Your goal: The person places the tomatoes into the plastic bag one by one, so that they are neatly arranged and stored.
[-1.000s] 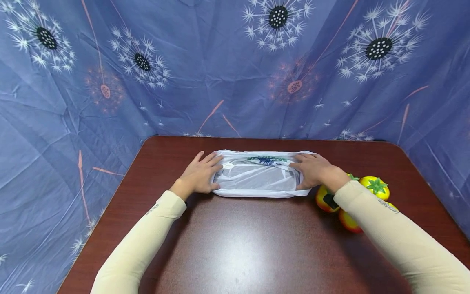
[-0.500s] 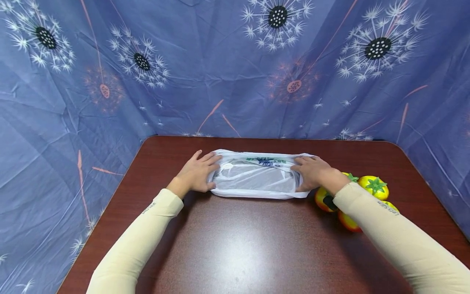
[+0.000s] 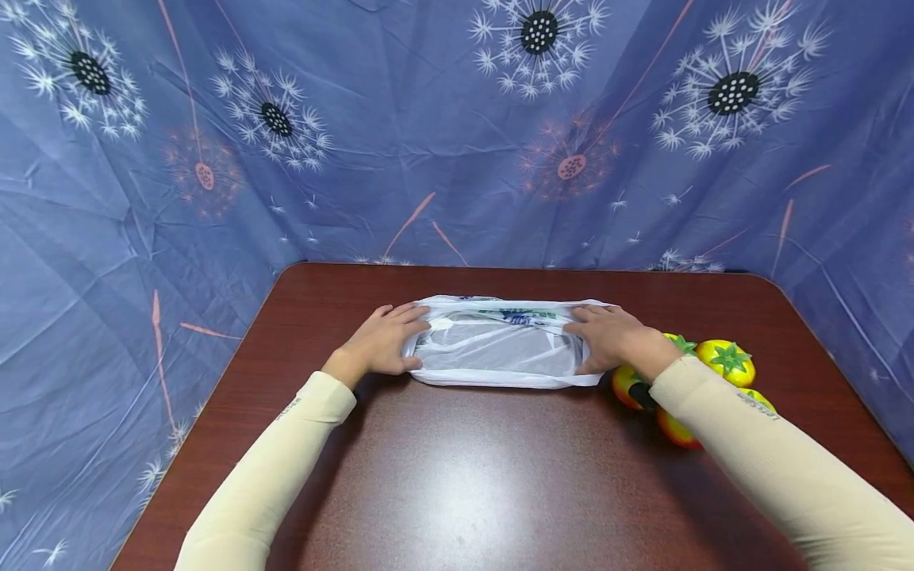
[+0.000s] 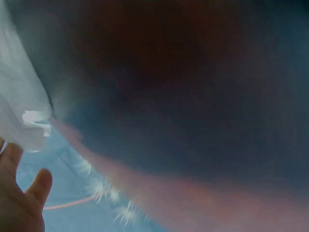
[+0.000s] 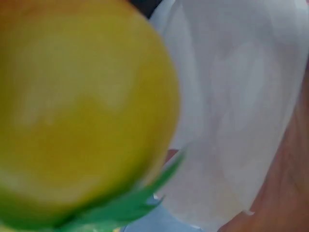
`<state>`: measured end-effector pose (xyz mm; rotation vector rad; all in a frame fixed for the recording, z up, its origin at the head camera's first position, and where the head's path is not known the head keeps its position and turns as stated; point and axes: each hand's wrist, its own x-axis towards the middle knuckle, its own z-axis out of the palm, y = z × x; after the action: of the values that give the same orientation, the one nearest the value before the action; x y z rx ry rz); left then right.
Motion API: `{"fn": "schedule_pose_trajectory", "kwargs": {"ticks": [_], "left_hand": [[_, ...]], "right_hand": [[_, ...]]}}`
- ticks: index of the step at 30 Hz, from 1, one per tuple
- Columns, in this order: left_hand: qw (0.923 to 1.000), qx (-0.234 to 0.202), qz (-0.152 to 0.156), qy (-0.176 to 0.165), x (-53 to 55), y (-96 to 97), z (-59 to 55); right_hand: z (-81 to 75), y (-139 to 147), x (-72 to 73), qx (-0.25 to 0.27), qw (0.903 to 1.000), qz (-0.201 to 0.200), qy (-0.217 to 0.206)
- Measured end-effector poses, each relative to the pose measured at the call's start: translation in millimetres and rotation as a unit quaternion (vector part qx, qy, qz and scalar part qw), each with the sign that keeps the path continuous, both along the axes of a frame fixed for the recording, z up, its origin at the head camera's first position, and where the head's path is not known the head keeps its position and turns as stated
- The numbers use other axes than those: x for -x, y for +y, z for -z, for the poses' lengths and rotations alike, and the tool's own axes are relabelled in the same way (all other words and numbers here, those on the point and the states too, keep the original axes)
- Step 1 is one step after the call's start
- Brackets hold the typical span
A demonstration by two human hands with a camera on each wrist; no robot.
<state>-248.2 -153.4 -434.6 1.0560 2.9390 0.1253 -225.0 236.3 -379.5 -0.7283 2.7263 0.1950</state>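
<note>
A thin white plastic bag (image 3: 500, 349) with green and blue print stands on the table, its mouth stretched into a long oval. Through the mouth its greyish inside shows. My left hand (image 3: 385, 339) grips the left end of the rim, fingers over the edge and thumb at the near side. In the left wrist view one finger of that left hand (image 4: 19, 198) stands free of the white plastic (image 4: 24, 96). My right hand (image 3: 610, 337) holds the right end, thumb low and fingers bent over the far side. Part of its palm (image 5: 275, 203) shows beside the bag (image 5: 231, 111) in the right wrist view.
Several yellow-and-red round fruits with green leafy tops (image 3: 727, 363) cluster under and beside my right forearm. One such fruit (image 5: 87, 106) fills much of the right wrist view. A blue dandelion-print curtain (image 3: 457, 143) hangs behind the brown table (image 3: 457, 460).
My left hand has shifted slightly left, pulling its end of the mouth with it. The bag's far left rim has dropped a little and turned, showing some print. The right hand has barely moved.
</note>
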Motion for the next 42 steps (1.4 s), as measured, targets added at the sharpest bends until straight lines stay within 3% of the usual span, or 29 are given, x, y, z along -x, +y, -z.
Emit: {"fn": "schedule_pose_trajectory", "kwargs": {"ticks": [3, 6, 10, 14, 18, 23, 28, 37, 42], "left_hand": [[0.9964, -0.078, -0.014, -0.029, -1.8, 1.5, 1.0], [0.9882, -0.148, -0.034, -0.021, -2.9, 2.7, 0.3], [0.9814, -0.185, -0.051, -0.006, -3.5, 5.1, -2.1], [0.9774, -0.191, -0.054, -0.074, -4.2, 7.3, -2.4], [0.9633, -0.210, -0.060, -0.156, -3.3, 5.4, 1.2], [0.9533, -0.224, -0.063, -0.193, -1.2, 1.5, 4.3], [0.9539, -0.221, -0.062, -0.194, -1.9, 2.6, 4.2], [0.9647, -0.184, -0.064, -0.178, -2.6, 5.4, 5.2], [0.9656, -0.173, -0.069, -0.181, -2.5, 6.1, 4.6]], "right_hand": [[-0.5, 1, 0.1, 0.002, 0.9998, -0.015, 0.013], [-3.3, 1, -0.4, 0.004, 0.9995, -0.026, 0.020], [-8.0, -1, -1.0, 0.004, 0.9992, -0.031, 0.023], [-9.0, 0, -1.0, 0.008, 0.9993, -0.027, 0.026], [-8.1, 2, 0.5, 0.019, 0.9993, -0.022, 0.025], [-7.8, 2, 1.6, 0.027, 0.9994, -0.018, 0.016], [-8.9, 3, 0.2, 0.039, 0.9992, -0.010, 0.002], [-13.3, 2, 0.2, 0.056, 0.9983, -0.004, -0.015], [-14.1, 1, -0.7, 0.076, 0.9970, -0.010, -0.012]]}}
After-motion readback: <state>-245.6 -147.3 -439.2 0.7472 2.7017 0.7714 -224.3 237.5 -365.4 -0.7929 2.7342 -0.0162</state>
